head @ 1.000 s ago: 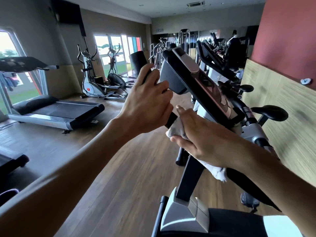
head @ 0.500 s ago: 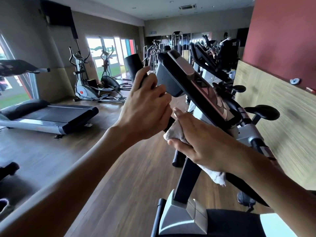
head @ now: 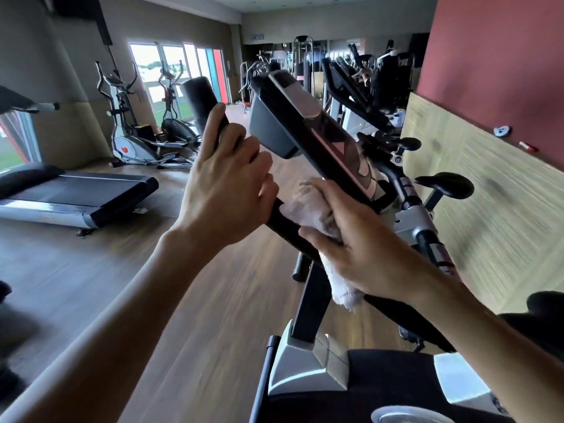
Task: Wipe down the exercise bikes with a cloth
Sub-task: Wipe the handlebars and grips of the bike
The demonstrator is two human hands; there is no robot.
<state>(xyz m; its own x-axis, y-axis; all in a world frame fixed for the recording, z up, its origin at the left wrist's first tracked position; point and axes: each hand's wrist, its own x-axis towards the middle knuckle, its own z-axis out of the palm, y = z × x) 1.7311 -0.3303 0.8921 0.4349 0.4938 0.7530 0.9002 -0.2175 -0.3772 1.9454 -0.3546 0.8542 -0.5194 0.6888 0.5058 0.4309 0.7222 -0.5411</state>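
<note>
Up close, the left hand grips the left arm of the black handlebar, fingers curled round the bar just below its thick foam end; the thumb lies along the bar toward that end. Beside it, nearly touching its knuckles, the right hand holds a white cloth wrapped against the same handlebar lower down, where the bar runs under the console; the thumb lies on the near side of the bar and the fingers curve over the top, with the cloth bunched beneath the palm and a frayed tail hanging out below the wrist. Directly above the right hand sits the console of the exercise bike, tilted steeply, its dark face turned to the right and its grey back toward the left hand; the black post of the bike drops from under the cloth to a silver housing at the bottom edge of the view. Beyond the console a row of further bikes stands along the wood-panelled wall on the right; a treadmill lies on the wooden floor at the left, with elliptical trainers behind it near the windows; the picture is blurred toward its edges.
</note>
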